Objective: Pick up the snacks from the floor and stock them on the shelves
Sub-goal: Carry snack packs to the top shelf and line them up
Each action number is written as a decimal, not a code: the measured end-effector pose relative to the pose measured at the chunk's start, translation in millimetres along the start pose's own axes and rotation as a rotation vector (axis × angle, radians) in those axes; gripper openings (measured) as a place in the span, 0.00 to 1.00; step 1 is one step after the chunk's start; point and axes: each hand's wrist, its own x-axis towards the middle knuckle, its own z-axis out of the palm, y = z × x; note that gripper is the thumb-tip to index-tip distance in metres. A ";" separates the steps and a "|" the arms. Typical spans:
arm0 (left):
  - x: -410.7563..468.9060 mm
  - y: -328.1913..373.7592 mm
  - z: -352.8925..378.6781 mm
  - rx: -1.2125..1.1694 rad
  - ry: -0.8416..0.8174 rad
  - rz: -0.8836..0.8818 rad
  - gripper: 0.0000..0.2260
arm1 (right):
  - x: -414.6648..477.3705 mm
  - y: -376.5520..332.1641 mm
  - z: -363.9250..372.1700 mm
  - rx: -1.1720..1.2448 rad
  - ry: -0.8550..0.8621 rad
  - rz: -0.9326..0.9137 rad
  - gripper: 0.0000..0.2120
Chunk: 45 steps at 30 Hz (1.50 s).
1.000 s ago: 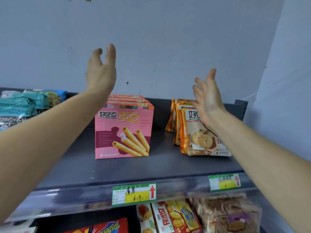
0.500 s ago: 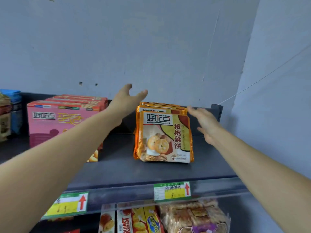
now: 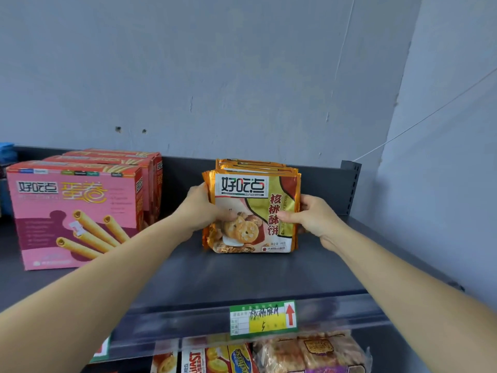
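- Nearest, under the front edge, more snacks (image 3: 309,351) fill a lower tier; a price tag (image 3: 263,317) sits on the edge rail right of centre.
- The shelf (image 3: 242,281) is bare between its front edge and the hands.
- Step in hand, as I judge it: squaring up a row of packs (image 3: 255,205) already set on the shelf, the stocking part of the job. The floor is out of view.
- The packs stand upright in a row, right of centre and in the back half, the rearmost near the back edge.
- The left hand (image 3: 200,208) clasps the row's left edge, thumb laid across the front pack's face; the right hand (image 3: 313,215) clasps the right edge, thumb likewise on the face. The other fingers curl behind, hidden.
- Next move probably calls for pressing the row even, then easing both hands off sideways so no pack tips forward.
- Boxes (image 3: 72,211) stand at the left, well apart from the packs.
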 end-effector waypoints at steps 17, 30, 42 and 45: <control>12.6 -14.6 13.0 -0.357 -0.187 -0.014 0.36 | 19.7 20.4 -9.9 0.181 -0.138 0.000 0.40; 16.7 -17.8 4.3 -0.228 -0.357 -0.045 0.27 | 44.7 3.7 22.3 0.558 -0.061 0.115 0.40; 10.8 -15.9 3.9 -0.126 -0.290 -0.013 0.27 | 40.9 3.3 20.6 0.448 -0.068 0.076 0.38; 6.7 -12.0 2.6 -0.075 -0.274 -0.004 0.28 | 39.5 2.6 16.3 0.309 -0.013 0.065 0.37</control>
